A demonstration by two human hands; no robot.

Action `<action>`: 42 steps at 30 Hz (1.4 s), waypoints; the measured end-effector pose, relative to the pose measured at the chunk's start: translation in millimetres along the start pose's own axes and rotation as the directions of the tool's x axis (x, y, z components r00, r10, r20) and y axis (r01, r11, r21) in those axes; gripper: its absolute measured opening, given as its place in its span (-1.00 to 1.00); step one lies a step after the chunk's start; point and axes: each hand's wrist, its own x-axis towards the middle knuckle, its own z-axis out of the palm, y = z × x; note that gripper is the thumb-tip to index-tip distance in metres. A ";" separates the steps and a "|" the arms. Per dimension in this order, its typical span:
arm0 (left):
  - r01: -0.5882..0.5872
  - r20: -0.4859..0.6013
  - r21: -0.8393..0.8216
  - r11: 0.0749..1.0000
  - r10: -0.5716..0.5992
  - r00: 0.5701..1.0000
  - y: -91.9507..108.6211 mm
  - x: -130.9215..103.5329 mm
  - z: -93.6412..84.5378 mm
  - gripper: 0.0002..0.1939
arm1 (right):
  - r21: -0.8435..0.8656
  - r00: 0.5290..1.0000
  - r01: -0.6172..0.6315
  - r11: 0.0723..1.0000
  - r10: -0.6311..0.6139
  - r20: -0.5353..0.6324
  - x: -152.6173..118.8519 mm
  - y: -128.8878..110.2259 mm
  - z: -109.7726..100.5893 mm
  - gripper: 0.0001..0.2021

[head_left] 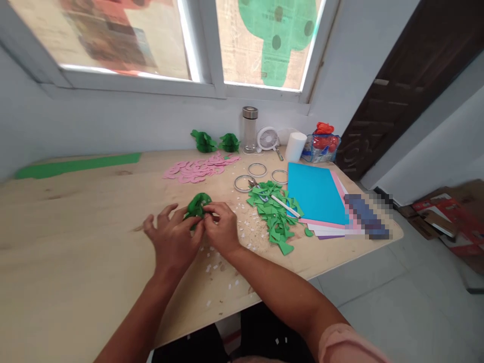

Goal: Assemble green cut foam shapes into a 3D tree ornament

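Left fingers [193,222] and right fingers [220,207] in a pinch on a small, rounded, dark-green curled piece [195,204]

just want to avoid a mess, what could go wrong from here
The dark green craft piece, held by the left hand and right hand, might crease if pinched too firmly. Small white scraps scattered near the hands could stick to it. The loose green offcuts might get swept about by the right forearm.

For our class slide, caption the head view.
Left hand and right hand hold a green piece beside green scraps.
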 end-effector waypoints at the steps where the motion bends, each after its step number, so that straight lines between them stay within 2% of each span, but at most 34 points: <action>1: 0.006 0.009 0.006 1.000 -0.006 1.000 1.5 0.3 -1.4 -0.82 | 0.022 1.000 -0.015 1.000 0.015 0.001 0.1 -0.2 -0.5 -0.81; 5: 0.017 0.076 0.038 0.999 -0.020 0.997 5.7 1.7 -7.8 -0.80 | 0.106 0.996 -0.088 0.990 0.088 0.006 1.2 -1.1 -1.2 -0.82; 11: 0.076 0.074 -0.026 0.997 -0.074 0.994 2.6 0.7 -11.0 -0.80 | 0.188 0.981 -0.193 0.963 0.194 0.017 2.4 -0.9 0.1 -0.83; 13: 0.078 0.056 -0.039 0.996 -0.076 0.996 1.5 -0.4 -11.5 -0.83 | 0.205 0.976 -0.215 0.955 0.215 0.025 2.8 -0.6 0.3 -0.84; 16: 0.052 -0.028 -0.010 0.999 -0.052 0.998 2.3 -2.5 -12.5 -0.88 | 0.227 0.972 -0.232 0.946 0.230 0.037 3.0 -0.3 0.6 -0.84; 20: -0.012 -0.103 0.052 0.999 0.017 0.994 6.2 -4.7 -13.0 -0.87 | 0.224 0.976 -0.217 0.950 0.214 0.037 2.4 -0.7 0.8 -0.83; 29: -0.036 -0.089 0.103 0.994 0.045 0.995 13.6 -2.1 -13.2 -0.85 | 0.155 0.990 -0.138 0.978 0.137 0.022 0.6 -4.4 0.0 -0.82; 42: -0.049 -0.108 0.142 0.989 0.065 0.992 16.4 -1.7 -7.6 -0.79 | 0.127 0.993 -0.117 0.985 0.115 0.024 -1.0 -0.7 1.4 -0.81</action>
